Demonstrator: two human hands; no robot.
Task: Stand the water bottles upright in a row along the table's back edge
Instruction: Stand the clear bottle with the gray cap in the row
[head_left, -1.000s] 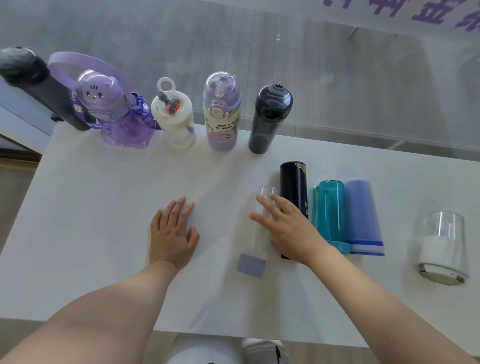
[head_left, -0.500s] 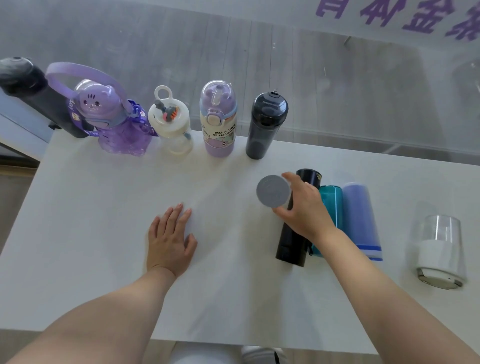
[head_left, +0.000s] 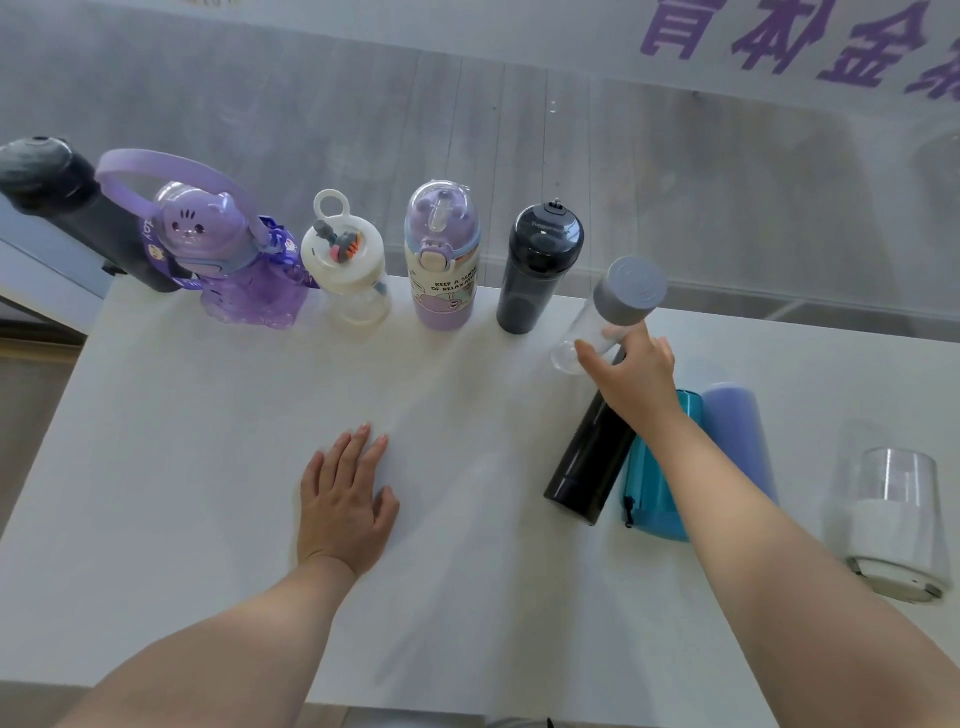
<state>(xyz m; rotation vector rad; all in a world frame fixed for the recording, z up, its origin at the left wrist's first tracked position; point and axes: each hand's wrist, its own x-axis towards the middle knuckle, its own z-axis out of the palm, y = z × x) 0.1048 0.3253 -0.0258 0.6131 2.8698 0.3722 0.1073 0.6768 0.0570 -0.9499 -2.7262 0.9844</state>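
My right hand (head_left: 631, 382) grips a clear bottle with a grey cap (head_left: 615, 306), held nearly upright just right of the row at the table's back edge. Several bottles stand there: a dark one (head_left: 78, 218), a purple cat bottle (head_left: 228, 260), a white-lidded clear one (head_left: 348, 270), a lilac printed one (head_left: 441, 260) and a black one (head_left: 535, 270). Three bottles lie flat under my right forearm: black (head_left: 587, 462), teal (head_left: 649, 493), lavender (head_left: 740, 431). My left hand (head_left: 345, 499) rests flat on the table, fingers spread.
A clear cup with a white base (head_left: 893, 519) lies on its side near the white table's (head_left: 208, 493) right edge. A glass wall runs directly behind the back edge. There is a gap in the row to the right of the black bottle.
My right hand picked the clear grey-capped bottle up off the table, turned it upright and carried it back toward the row. My left hand stayed put.
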